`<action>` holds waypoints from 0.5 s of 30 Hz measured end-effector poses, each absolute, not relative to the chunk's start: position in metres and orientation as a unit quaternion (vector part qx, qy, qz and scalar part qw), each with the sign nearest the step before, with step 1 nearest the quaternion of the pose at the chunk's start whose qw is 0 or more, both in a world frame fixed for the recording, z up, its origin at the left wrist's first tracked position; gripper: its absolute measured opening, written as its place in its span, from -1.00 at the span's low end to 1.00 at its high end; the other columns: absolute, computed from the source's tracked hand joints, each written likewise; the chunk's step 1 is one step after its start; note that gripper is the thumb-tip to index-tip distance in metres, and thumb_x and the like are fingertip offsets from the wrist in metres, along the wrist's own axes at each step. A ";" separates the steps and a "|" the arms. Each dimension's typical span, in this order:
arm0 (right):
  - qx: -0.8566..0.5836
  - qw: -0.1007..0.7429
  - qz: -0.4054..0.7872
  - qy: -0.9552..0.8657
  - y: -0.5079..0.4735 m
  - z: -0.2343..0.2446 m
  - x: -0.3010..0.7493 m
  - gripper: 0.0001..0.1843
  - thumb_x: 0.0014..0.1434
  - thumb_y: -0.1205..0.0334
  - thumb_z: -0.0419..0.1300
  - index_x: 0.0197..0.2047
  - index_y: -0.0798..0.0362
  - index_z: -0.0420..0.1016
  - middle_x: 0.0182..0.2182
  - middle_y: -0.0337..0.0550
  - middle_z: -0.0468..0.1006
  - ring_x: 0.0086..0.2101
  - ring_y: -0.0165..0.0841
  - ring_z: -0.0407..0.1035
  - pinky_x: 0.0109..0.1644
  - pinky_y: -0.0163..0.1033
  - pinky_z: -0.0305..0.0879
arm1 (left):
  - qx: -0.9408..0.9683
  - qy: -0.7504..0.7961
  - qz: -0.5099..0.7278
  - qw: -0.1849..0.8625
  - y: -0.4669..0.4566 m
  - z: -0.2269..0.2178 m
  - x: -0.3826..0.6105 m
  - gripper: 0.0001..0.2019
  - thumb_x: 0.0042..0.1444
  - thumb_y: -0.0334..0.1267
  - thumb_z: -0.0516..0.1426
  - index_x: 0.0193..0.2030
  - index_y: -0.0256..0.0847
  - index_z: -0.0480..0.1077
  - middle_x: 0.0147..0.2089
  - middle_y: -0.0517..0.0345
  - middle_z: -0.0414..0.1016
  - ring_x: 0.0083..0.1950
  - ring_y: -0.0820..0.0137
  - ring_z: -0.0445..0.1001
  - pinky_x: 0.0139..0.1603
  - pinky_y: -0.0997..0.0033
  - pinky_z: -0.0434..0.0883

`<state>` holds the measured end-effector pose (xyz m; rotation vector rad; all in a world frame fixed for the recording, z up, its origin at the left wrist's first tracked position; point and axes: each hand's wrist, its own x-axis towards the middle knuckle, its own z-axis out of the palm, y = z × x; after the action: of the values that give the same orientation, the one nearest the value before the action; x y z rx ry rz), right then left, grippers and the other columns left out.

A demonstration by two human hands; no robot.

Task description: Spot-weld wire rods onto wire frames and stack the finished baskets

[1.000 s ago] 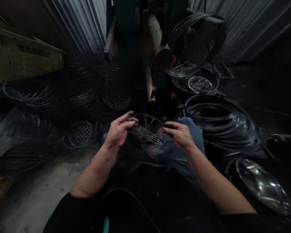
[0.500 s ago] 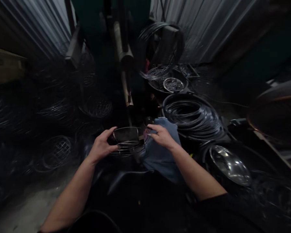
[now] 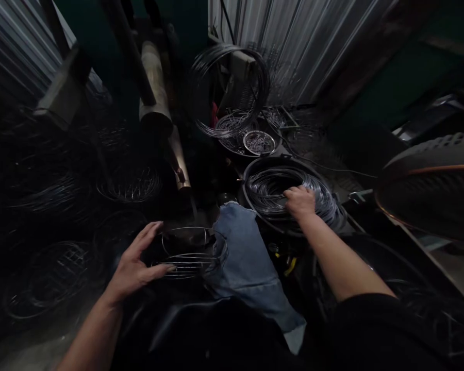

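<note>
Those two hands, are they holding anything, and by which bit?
The left hand is spread at the left end of the wire frame, but whether it grips can't be told. The right hand is at the wire loops; its grip is hidden.

Round black near tub [image 3: 268, 225], round black far tub [image 3: 229, 151]
The near one carries stacked grey metal wire rings [image 3: 261, 196]; the far, loose silvery wire rings [image 3: 232, 123] and a small round metal dish [image 3: 260, 154].

The cloth [image 3: 245, 252] is faded blue, the coil [image 3: 263, 191] silver-grey, the rack [image 3: 189, 266] silver and barred, the sleeve [image 3: 375, 330] black, the wall [image 3: 278, 46] striped grey.
</note>
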<state>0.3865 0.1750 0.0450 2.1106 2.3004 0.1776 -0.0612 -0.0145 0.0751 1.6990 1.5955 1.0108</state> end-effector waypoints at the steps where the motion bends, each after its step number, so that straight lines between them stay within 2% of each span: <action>1: 0.673 0.006 0.065 0.737 0.174 0.043 0.391 -0.69 0.12 0.41 0.03 -0.23 0.09 0.60 -0.23 0.06 0.54 -0.14 -0.10 0.26 -0.09 -0.05 0.02 | 0.633 0.586 0.413 0.291 -0.015 0.081 -0.058 -0.21 -0.16 -0.15 0.40 0.27 0.02 0.28 0.32 0.04 0.27 0.38 0.10 0.18 0.40 -0.01 0.14; 4: 0.656 -0.016 0.114 0.745 0.170 0.032 0.400 -0.69 0.13 0.38 0.04 -0.15 0.10 0.57 -0.13 0.09 0.50 -0.14 -0.11 0.22 -0.14 -0.08 -0.03 | 0.632 0.546 0.479 0.271 -0.011 0.102 -0.032 -0.27 -0.13 -0.27 0.39 0.24 0.02 0.32 0.24 0.05 0.36 0.32 0.15 0.26 0.39 0.06 0.18; 7: 0.629 -0.038 0.138 0.764 0.173 0.020 0.400 -0.74 0.15 0.34 0.06 -0.21 0.07 0.57 -0.09 0.05 0.48 -0.16 -0.14 0.20 -0.19 -0.12 -0.08 | 0.662 0.485 0.486 0.300 -0.003 0.116 0.012 -0.30 -0.13 -0.32 0.39 0.21 -0.02 0.35 0.16 0.02 0.43 0.22 0.17 0.37 0.31 0.12 0.28; 12: 0.607 -0.051 0.125 0.783 0.190 0.018 0.400 -0.77 0.14 0.36 0.08 -0.27 0.05 0.58 -0.26 -0.01 0.53 -0.23 -0.20 0.18 -0.21 -0.12 -0.12 | 0.666 0.437 0.418 0.436 0.006 0.112 0.080 -0.49 -0.05 -0.30 0.34 0.10 -0.17 0.46 0.02 -0.04 0.53 0.05 0.24 0.49 0.15 0.24 0.41; 15: 0.591 -0.051 0.122 0.796 0.189 0.024 0.408 -0.80 0.11 0.37 0.11 -0.36 0.03 0.57 -0.33 -0.06 0.53 -0.24 -0.21 0.18 -0.20 -0.12 -0.11 | 0.620 0.464 0.369 0.514 0.008 0.104 0.099 -0.51 -0.06 -0.29 0.34 0.08 -0.22 0.48 -0.06 -0.03 0.56 -0.03 0.28 0.51 0.09 0.26 0.42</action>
<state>0.4077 0.1890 0.0238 1.9175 2.5849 0.3972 0.0990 0.0079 0.1037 1.4915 1.1144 0.8881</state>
